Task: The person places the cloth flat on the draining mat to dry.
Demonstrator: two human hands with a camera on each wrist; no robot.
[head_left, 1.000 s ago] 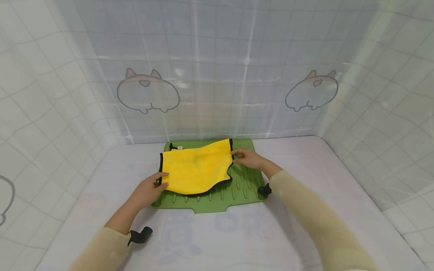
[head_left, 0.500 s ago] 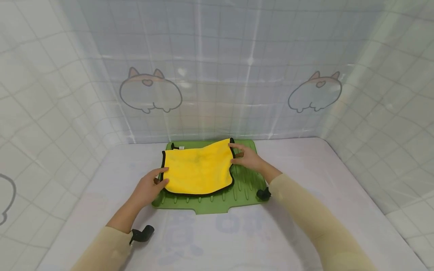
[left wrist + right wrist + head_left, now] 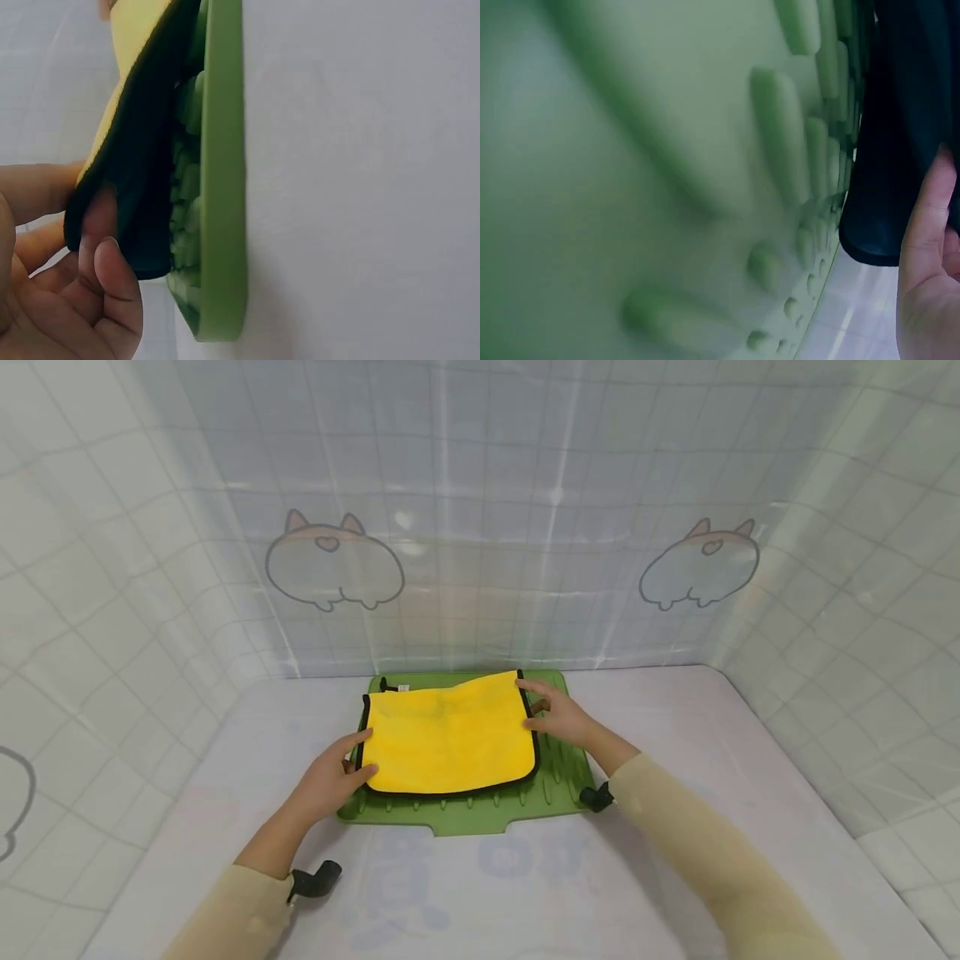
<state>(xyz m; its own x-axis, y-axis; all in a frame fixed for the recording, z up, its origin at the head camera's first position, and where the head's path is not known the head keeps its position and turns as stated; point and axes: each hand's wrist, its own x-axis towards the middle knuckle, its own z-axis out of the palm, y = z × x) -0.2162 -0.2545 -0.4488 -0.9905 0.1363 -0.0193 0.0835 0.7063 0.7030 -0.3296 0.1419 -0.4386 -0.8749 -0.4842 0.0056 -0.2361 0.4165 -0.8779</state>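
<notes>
A yellow cloth (image 3: 450,739) with black edging is spread over a green ribbed draining tray (image 3: 468,823). My left hand (image 3: 328,778) pinches its left edge, thumb and a finger on the yellow top. In the left wrist view, fingers of the left hand (image 3: 64,289) reach under the cloth's dark underside (image 3: 142,172), which is raised off the tray's ribs. At the right edge, my right hand (image 3: 566,720) grips the cloth between thumb and fingers. The right wrist view has the right hand's thumb (image 3: 926,232) against the dark underside, beside the tray's ribs (image 3: 776,127).
A small black loop and a white tag (image 3: 403,687) show at the cloth's back left corner. Black wrist mounts (image 3: 317,880) stick out from both sleeves. The tray lies on a white-covered table (image 3: 637,877), with tile-patterned curtains (image 3: 480,527) behind and at both sides.
My right hand has moved right with the cloth's right edge. The cloth is now flatter and wider, and its front right corner, earlier curled, lies spread out. The left hand has barely shifted.
</notes>
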